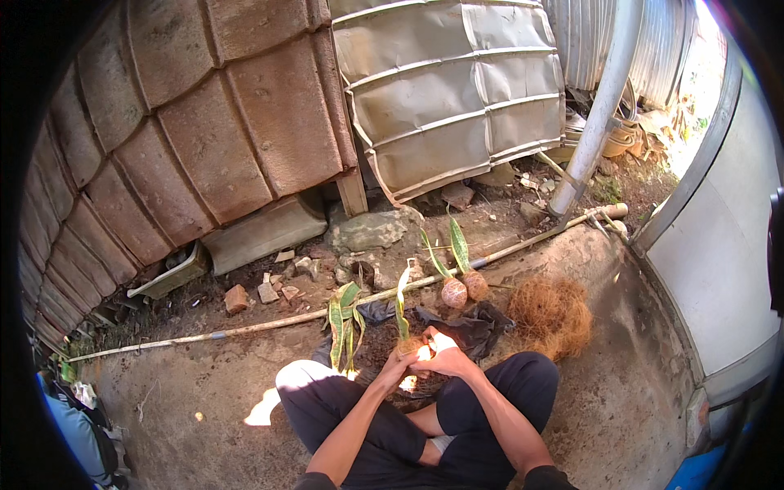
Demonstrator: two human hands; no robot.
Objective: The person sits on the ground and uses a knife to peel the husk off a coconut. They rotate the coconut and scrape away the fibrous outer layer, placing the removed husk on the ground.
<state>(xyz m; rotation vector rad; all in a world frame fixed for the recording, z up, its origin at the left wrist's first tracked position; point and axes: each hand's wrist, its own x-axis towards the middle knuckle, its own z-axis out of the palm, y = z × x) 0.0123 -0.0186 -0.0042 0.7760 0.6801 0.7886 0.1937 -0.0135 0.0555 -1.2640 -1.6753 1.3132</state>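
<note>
My left hand (395, 369) cups a small fibre-wrapped root ball (406, 346) from below, in front of my crossed legs. An upright snake plant leaf (401, 306) with pale edges rises out of it. My right hand (446, 355) is at the ball's right side, its bent fingers against it; whether they pinch a strand is too small to tell. Beneath both hands, dark soil (375, 349) lies on a black plastic sheet (474, 331). Loose snake plant leaves (343, 318) are left of the soil.
Two finished-looking balls, one pale-netted (454, 293) and one browner (475, 285), each bear a leaf beyond the sheet. A heap of coconut fibre (551, 317) sits to the right. A long pole (269, 326) crosses the ground ahead, before broken bricks (236, 299) and roof-tile panels (275, 122).
</note>
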